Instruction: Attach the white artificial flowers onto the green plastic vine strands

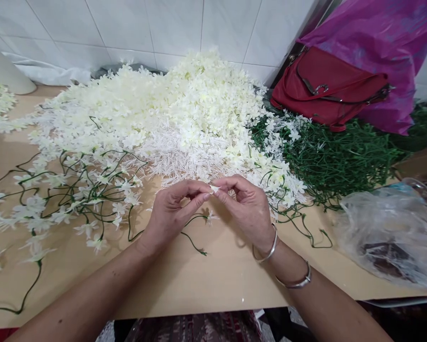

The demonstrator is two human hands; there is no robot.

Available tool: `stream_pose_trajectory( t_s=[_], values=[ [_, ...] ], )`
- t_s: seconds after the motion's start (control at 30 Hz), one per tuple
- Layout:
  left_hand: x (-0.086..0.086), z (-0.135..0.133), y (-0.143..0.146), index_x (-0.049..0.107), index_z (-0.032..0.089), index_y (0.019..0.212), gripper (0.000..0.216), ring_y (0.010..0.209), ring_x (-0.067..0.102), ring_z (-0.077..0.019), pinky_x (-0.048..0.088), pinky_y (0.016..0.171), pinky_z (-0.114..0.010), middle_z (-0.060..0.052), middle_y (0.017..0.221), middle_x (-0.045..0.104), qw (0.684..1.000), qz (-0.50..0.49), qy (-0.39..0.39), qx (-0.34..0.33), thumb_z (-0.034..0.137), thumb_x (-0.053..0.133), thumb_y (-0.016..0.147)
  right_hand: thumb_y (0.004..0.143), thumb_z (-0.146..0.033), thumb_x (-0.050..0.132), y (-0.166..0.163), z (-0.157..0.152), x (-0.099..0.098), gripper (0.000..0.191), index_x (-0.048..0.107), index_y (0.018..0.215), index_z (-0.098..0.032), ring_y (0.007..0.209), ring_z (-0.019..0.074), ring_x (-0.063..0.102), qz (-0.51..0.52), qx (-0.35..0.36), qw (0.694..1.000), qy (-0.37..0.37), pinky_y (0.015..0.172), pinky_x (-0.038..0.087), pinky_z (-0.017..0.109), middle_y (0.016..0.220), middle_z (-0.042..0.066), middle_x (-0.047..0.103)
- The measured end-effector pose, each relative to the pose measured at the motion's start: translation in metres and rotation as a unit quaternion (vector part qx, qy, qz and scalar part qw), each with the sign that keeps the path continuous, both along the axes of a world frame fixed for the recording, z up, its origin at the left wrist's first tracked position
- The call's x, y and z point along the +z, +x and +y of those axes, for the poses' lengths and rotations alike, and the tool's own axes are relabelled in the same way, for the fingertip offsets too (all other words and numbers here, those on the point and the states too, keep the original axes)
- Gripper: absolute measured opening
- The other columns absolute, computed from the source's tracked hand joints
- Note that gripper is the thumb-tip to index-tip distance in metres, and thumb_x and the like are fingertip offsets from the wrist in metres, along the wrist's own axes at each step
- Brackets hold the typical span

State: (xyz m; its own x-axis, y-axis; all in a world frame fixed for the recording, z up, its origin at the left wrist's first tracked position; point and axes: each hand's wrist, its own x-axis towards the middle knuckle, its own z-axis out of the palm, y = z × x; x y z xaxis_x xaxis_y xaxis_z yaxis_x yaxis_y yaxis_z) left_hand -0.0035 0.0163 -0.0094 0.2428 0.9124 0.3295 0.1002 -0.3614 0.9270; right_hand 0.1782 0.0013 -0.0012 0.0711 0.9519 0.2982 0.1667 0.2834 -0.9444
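Observation:
My left hand (178, 206) and my right hand (244, 206) meet above the near middle of the table. Thumb and forefinger of each pinch one small white artificial flower (214, 189), mostly covered by the fingertips. Just below them a green plastic stem (195, 244) lies on the tabletop, close to another stem that ends in a white blossom (210, 217). Behind the hands spreads a heap of loose cream-white flowers (206, 99), with thin white stamen-like pieces (185, 154) at its front.
Flowers on green stems (102, 190) lie at left. On the right are a pile of green stems (338, 156), a red handbag (334, 85), a purple plastic bag (381, 42) and a clear plastic bag (388, 228). A tiled wall (178, 23) stands behind the table (206, 285).

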Motion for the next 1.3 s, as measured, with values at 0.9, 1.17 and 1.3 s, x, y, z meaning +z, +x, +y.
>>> stream_pose_trajectory(
  t_s=[0.9, 1.17, 1.3],
  values=[
    [0.025, -0.007, -0.021, 0.082, 0.020, 0.102, 0.011, 0.091, 0.076, -0.0166, 0.055, 0.084, -0.026, -0.005, 0.096, 0.082, 0.921, 0.138, -0.051, -0.360, 0.022, 0.072, 0.098, 0.082, -0.025, 0.076, 0.024, 0.016, 0.005, 0.007, 0.071, 0.085, -0.022, 0.076, 0.0162, 0.059, 0.003, -0.095, 0.995, 0.005, 0.078, 0.048, 0.033, 0.080, 0.000, 0.067],
    [-0.001, -0.003, -0.013, 0.082, 0.019, 0.107, 0.023, 0.066, 0.067, -0.0114, 0.050, 0.059, -0.020, -0.003, 0.083, 0.078, 0.983, 0.057, -0.144, -0.098, 0.035, 0.071, 0.095, 0.080, -0.039, 0.086, 0.027, 0.010, 0.011, 0.023, 0.073, 0.087, -0.021, 0.067, 0.0133, 0.054, 0.038, 0.102, 0.986, -0.127, 0.064, 0.044, 0.028, 0.076, -0.001, 0.065],
    [0.001, -0.001, -0.013, 0.082, 0.020, 0.107, 0.024, 0.069, 0.064, -0.0110, 0.048, 0.062, -0.020, -0.002, 0.080, 0.075, 0.991, 0.065, -0.107, -0.040, 0.037, 0.070, 0.097, 0.079, -0.046, 0.088, 0.031, 0.010, 0.016, 0.029, 0.075, 0.084, -0.021, 0.077, 0.0152, 0.061, 0.046, 0.165, 0.973, -0.151, 0.073, 0.048, 0.030, 0.085, 0.002, 0.072]
  ],
)
